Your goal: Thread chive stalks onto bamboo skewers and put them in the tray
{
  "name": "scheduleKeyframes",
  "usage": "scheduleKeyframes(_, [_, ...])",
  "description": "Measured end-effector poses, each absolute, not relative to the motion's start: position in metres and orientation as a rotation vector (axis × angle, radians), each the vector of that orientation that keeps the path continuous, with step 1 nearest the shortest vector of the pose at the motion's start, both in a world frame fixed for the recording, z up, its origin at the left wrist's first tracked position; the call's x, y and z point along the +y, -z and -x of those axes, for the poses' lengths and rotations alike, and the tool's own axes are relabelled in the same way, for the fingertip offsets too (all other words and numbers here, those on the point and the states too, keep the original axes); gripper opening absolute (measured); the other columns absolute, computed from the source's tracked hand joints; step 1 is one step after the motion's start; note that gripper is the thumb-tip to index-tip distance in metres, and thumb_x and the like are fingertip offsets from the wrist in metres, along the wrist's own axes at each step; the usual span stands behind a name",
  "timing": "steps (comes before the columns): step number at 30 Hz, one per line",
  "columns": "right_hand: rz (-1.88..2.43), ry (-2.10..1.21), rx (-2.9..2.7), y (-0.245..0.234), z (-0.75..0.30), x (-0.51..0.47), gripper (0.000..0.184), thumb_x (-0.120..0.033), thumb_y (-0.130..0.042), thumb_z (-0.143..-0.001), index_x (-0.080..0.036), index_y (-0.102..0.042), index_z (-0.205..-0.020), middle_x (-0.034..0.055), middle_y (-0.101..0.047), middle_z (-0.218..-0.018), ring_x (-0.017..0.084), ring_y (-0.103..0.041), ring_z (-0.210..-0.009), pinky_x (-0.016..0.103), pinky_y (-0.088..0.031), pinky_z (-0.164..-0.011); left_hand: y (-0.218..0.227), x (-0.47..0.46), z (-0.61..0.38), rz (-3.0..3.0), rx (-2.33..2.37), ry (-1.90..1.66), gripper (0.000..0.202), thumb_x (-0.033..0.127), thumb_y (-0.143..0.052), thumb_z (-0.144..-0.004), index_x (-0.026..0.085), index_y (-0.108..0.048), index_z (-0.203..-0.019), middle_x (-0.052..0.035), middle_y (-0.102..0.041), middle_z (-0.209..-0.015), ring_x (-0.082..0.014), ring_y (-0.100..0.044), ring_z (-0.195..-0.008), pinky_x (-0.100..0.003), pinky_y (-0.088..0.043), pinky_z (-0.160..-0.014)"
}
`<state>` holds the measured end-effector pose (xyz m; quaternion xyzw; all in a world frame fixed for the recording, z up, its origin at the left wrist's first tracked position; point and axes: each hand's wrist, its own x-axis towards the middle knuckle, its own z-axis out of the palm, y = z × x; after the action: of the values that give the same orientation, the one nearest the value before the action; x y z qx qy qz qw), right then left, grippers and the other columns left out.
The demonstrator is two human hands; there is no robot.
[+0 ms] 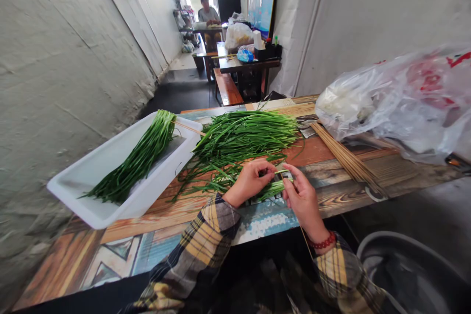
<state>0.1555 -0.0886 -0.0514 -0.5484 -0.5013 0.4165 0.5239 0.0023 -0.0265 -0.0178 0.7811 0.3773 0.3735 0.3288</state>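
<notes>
My left hand [252, 182] is closed in a pinch at the stem end of a few garlic chives [283, 171], just above the table. Facing it, my right hand [303, 198] grips a thin bamboo skewer [306, 241], whose lower end runs down past the wrist. The chive stems meet the skewer between the two hands; my fingers partly cover that spot. Loose chives [272, 190] lie beneath my hands, and a large pile of chives [250, 132] lies just beyond. At left, a skewered bunch of chives [140, 159] rests in a white plastic tray [147, 201].
Bamboo skewers [342, 157] lie in a bundle on the wood-patterned table [176, 211]. A clear plastic bag [393, 103] sits at right. Below the table edge stands a grey basin [405, 241]. Farther back, a person [209, 13] sits behind another table [246, 64] holding bags.
</notes>
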Motion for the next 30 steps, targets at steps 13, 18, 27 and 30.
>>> scheduleKeyframes(13, [1.337, -1.016, -1.209, 0.052, -0.155, -0.090, 0.027, -0.046, -0.052, -0.087, -0.021, -0.050, -0.097, -0.0076, -0.050, -0.049, 0.008, -0.042, -0.035, 0.019, -0.032, -0.036, 0.015, -0.029, 0.001, -2.109, 0.745, -0.767, 0.016, 0.017, -0.054, -0.084, 0.017, -0.071, -0.083, -0.0037, -0.067, -0.079, -0.0136, -0.060, -0.077, -0.024, -0.045, -0.074])
scheduleKeyframes(18, [1.348, -0.993, -1.226, 0.060, -0.155, -0.088, 0.029, -0.047, -0.051, -0.087, -0.020, -0.051, -0.096, -0.0077, -0.050, -0.049, 0.008, -0.042, -0.034, 0.018, -0.031, -0.035, 0.010, -0.016, 0.018, -1.966, 1.028, -0.995, 0.016, 0.019, -0.055, -0.083, 0.015, -0.071, -0.088, -0.0053, -0.069, -0.085, -0.0143, -0.061, -0.080, -0.025, -0.047, -0.075])
scheduleKeyframes(27, [1.364, -0.983, -1.232, 0.060, -0.155, -0.090, 0.041, -0.055, -0.052, -0.085, -0.019, -0.053, -0.105, -0.0068, -0.052, -0.050, 0.009, -0.044, -0.035, 0.019, -0.033, -0.037, 0.018, 0.001, 0.039, -2.055, 1.408, -1.070, 0.017, 0.017, -0.052, -0.083, 0.015, -0.069, -0.087, -0.0051, -0.066, -0.084, -0.0150, -0.060, -0.078, -0.026, -0.045, -0.073])
scheduleKeyframes(30, [1.374, -0.978, -1.257, 0.060, -0.156, -0.090, 0.043, -0.056, -0.053, -0.084, -0.018, -0.055, -0.104, -0.0058, -0.052, -0.050, 0.010, -0.045, -0.035, 0.021, -0.035, -0.038, 0.020, -0.005, 0.038, -2.311, 1.508, -0.757, 0.013, 0.020, -0.058, -0.079, 0.017, -0.069, -0.086, -0.0060, -0.064, -0.085, -0.0177, -0.058, -0.080, -0.029, -0.044, -0.074])
